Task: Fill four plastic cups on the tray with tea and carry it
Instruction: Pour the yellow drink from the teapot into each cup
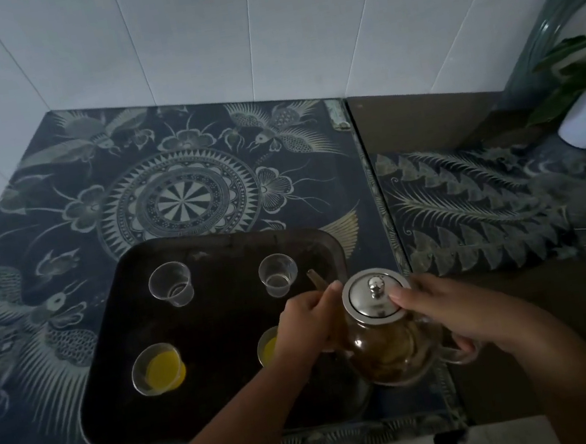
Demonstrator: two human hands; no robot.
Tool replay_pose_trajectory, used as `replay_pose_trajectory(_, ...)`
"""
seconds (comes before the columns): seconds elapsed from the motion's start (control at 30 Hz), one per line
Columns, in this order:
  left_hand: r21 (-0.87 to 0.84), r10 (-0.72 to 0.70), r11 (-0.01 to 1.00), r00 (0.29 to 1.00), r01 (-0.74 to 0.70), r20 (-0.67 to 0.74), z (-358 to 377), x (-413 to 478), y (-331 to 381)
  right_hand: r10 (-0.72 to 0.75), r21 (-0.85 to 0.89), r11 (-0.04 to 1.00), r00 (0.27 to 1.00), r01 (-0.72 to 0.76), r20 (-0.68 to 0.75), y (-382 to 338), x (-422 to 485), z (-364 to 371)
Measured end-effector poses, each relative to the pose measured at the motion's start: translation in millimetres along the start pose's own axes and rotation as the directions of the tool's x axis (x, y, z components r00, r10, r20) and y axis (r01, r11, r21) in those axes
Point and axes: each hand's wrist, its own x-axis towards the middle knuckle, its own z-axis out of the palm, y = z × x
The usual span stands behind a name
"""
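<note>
Dark patterned tabletop [46, 193], left hand [309, 329] over the tray [231, 371] curling round the teapot [387, 353] spout, right hand [450, 311] gripping its handle, thumb on lid [368, 300], filled cups [159, 368] beside left hand, empty cups [171, 285] beyond.

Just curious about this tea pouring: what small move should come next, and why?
Probably tip the teapot, spout over the far right cup. Both near cups hold yellow tea, both far cups look empty, and the spout points that way; the right hand holds the handle, the left hand steadies it.
</note>
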Motion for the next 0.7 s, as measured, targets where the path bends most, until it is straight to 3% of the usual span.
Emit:
replay_pose_trajectory(0.27,-0.126,-0.077,0.988,0.994,0.087,0.084,-21,36,6,0.043,-0.057,0.997,0.999,-0.043,-0.003,-41,28,-2)
replay_pose_trajectory(0.7,-0.271,-0.166,0.945,0.982,0.184,0.088,-25,63,-3,0.129,-0.181,0.975,0.992,-0.126,0.005,-71,68,-8)
